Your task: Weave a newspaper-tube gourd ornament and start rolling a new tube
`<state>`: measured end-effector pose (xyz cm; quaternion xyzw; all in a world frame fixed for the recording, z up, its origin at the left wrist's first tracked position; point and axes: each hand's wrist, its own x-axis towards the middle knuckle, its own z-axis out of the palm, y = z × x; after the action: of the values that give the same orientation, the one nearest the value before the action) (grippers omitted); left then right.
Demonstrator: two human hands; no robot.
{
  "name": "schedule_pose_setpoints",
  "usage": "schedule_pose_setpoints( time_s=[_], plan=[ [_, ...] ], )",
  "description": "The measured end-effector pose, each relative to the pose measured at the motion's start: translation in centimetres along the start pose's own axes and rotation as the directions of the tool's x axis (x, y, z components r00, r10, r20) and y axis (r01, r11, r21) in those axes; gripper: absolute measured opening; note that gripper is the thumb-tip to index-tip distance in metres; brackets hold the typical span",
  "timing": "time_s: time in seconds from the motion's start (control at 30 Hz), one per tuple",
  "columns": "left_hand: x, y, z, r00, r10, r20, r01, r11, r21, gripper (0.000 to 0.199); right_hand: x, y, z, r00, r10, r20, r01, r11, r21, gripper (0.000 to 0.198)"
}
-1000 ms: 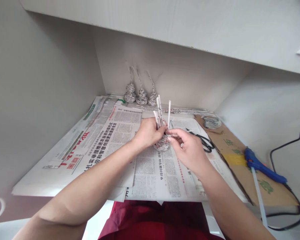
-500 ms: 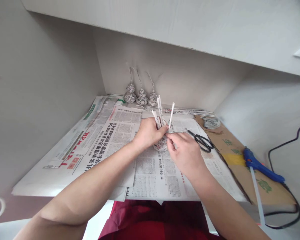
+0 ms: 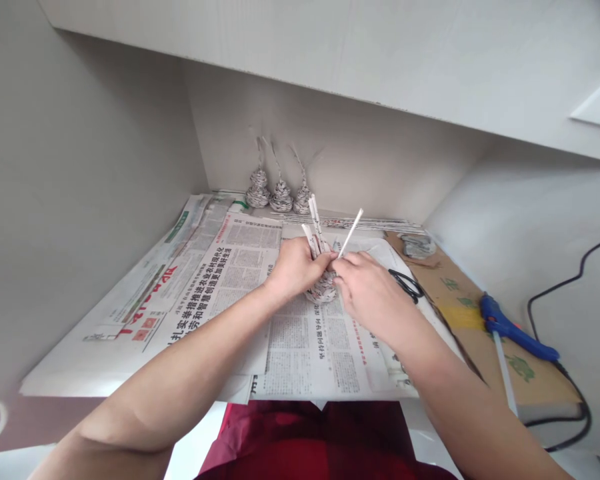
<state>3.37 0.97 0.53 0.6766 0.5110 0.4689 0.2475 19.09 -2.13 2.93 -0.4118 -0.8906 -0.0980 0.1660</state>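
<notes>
A small woven paper piece (image 3: 322,291) of rolled newsprint rests on the newspaper, partly covered by both hands. My left hand (image 3: 300,267) is closed around its upper left side, thumb pressed near the top. Several upright paper strips (image 3: 316,223) stick up out of it beside that thumb. My right hand (image 3: 363,283) pinches at the right side of the rim, fingers closed by the base of a white paper strip (image 3: 351,233) that slants up to the right. What exactly the right fingertips grip is hidden.
Three woven paper gourds (image 3: 281,197) stand along the back wall. Long paper sticks (image 3: 353,221) lie before them. Black scissors (image 3: 407,285) are partly behind my right hand. A blue glue gun (image 3: 517,330) lies on cardboard (image 3: 467,307) at the right, its black cord trailing.
My right hand has shifted slightly up around the rim. The right-hand strip now leans further right, and the hand covers more of the scissors. My left hand keeps its hold.
</notes>
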Motion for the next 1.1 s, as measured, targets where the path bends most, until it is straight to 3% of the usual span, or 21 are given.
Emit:
schedule_pose_setpoints(
  time_s=[0.2,0.53,0.7,0.93,1.1],
  plan=[
    [0.1,0.1,-0.3,0.999,-0.014,0.036,0.015,0.999,-0.048,0.024,-0.6,0.6,1.5,0.936,0.231,-0.267,-0.154,0.948,0.28,0.021],
    [0.1,-0.3,-0.2,1.0,-0.001,0.009,0.001,0.999,-0.05,0.03,-0.8,0.6,1.4,0.964,0.124,-0.233,-0.072,0.973,0.22,0.016],
    [-0.1,0.1,-0.1,0.999,0.025,0.02,-0.025,1.0,0.018,0.029,-0.9,0.1,1.8,0.944,0.191,-0.27,-0.131,0.966,0.224,0.017],
    [-0.5,0.2,0.2,0.996,0.09,-0.021,-0.09,0.996,0.008,0.024,-0.7,-0.4,1.7,0.935,0.242,-0.259,-0.223,0.97,0.101,0.006],
    [-0.5,0.3,0.2,0.994,0.107,-0.01,-0.107,0.994,0.025,0.03,-0.5,-0.5,1.7,0.951,0.2,-0.237,-0.193,0.98,0.053,0.011]
  ],
)
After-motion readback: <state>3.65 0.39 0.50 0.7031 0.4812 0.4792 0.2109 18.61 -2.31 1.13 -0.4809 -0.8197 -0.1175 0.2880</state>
